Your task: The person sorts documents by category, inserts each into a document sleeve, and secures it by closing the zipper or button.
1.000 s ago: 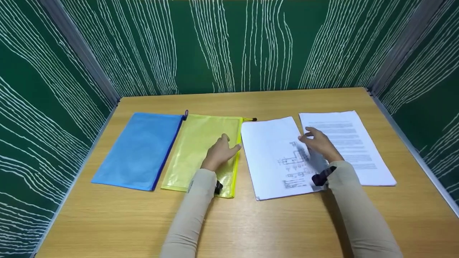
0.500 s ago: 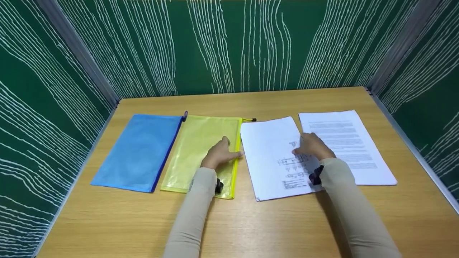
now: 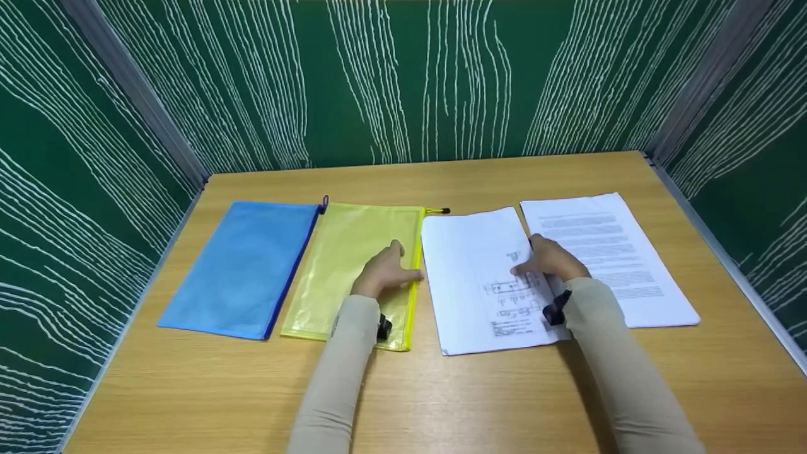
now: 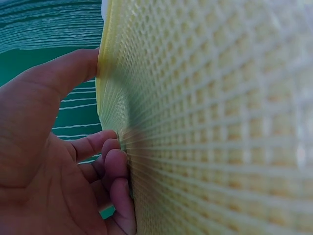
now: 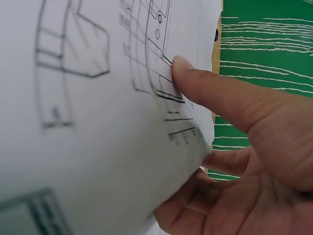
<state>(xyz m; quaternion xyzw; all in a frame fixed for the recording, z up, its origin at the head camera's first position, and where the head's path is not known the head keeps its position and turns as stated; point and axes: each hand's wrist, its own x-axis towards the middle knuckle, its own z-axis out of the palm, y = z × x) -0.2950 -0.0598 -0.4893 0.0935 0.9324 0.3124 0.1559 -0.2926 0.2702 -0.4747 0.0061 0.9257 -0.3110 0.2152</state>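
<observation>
A yellow mesh zip pouch [image 3: 362,227] lies flat left of centre, my left hand [image 3: 381,272] resting over it. In the left wrist view, loosely bent fingertips [image 4: 116,164] touch the mesh and the thumb reaches the zip edge. My right hand [image 3: 555,260] holds the right edge of a stack of paper [image 3: 466,271] printed with line drawings. Its thumb [image 5: 188,73] lies on the top sheet while the other fingers go under the edge, seen in the right wrist view. That edge is lifted and curves a little.
To the far left lies a blue zip pouch [image 3: 243,265] with a dark blue zip. A second stack of paper [image 3: 637,252], printed with text, lies on the right, partly behind my right hand. Green panels [image 3: 365,82] with white lines enclose the wooden table [image 3: 403,410].
My right hand has come down and left, from above the gap between the stacks to a hold on the drawing stack's edge. That stack has shifted slightly left. My left hand barely moved.
</observation>
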